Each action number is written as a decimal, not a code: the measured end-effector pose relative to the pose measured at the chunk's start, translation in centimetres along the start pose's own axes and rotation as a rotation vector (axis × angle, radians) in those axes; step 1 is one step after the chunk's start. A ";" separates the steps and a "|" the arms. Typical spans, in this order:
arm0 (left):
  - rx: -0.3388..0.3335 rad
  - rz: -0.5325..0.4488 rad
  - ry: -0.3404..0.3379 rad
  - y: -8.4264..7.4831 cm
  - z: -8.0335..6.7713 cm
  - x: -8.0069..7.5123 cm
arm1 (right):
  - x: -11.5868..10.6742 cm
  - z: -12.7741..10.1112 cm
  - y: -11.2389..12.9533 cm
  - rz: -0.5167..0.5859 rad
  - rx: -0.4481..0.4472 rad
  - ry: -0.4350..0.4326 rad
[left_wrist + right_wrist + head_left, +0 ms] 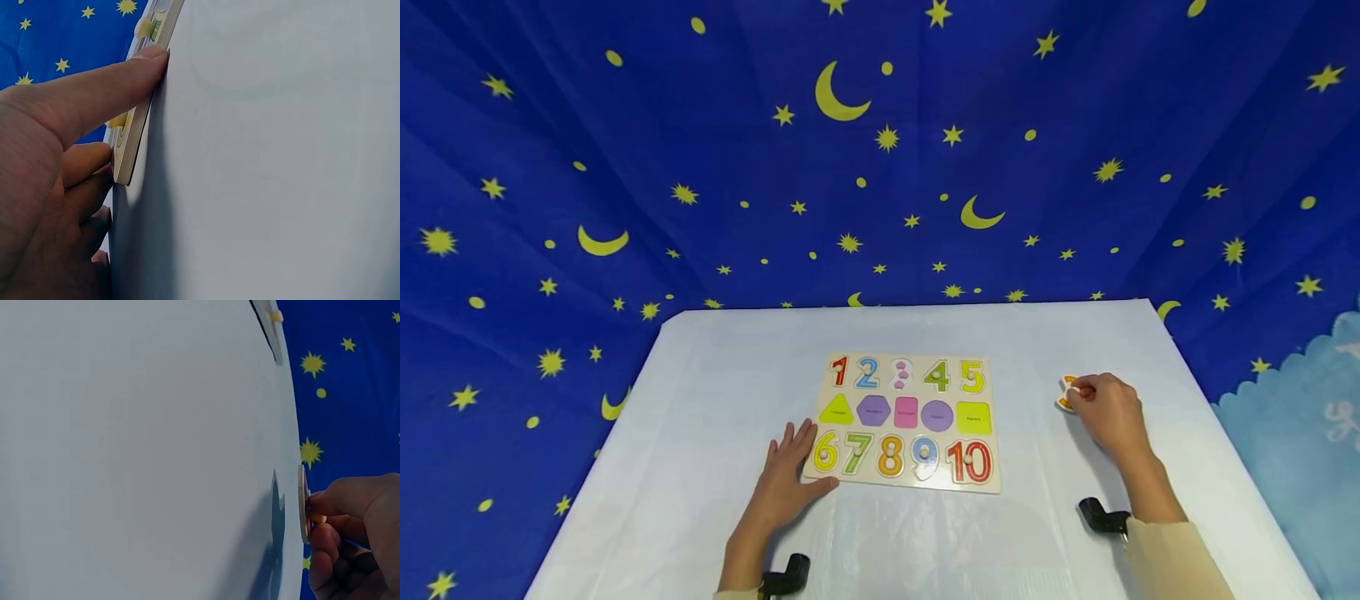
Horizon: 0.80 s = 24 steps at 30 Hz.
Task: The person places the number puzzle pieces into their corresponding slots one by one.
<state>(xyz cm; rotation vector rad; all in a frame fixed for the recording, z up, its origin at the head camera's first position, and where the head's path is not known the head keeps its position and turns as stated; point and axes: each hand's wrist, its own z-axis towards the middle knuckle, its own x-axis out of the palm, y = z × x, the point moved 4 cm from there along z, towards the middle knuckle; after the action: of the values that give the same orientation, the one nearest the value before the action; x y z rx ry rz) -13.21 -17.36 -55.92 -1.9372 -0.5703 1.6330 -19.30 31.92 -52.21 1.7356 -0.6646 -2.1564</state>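
Right hand (1108, 412) pinches number piece (1067, 393) by its peg; lift straight. Left hand (790, 471), fingers flat, steadies puzzle board (910, 479).

Number puzzle board (904, 419) and one loose orange number piece (1067, 393)

Board flat on the white table, full of bright numbers and coloured shapes, with an empty spot where the 3 goes, left hand (790, 477) resting flat against its near left corner. Orange piece lying flat, well off to the right of the board, pinched by its little peg in the right hand (1108, 414).
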 end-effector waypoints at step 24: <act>0.027 -0.007 -0.007 0.0 -0.1 0.0 | 1.8 0.6 2.8 0.038 -0.097 -0.016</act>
<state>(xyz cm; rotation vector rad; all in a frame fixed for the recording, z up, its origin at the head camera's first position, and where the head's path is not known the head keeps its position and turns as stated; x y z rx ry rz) -13.14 -17.36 -55.90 -1.9084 -0.5548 1.6353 -20.44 28.75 -52.14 1.6452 -0.5820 -2.1424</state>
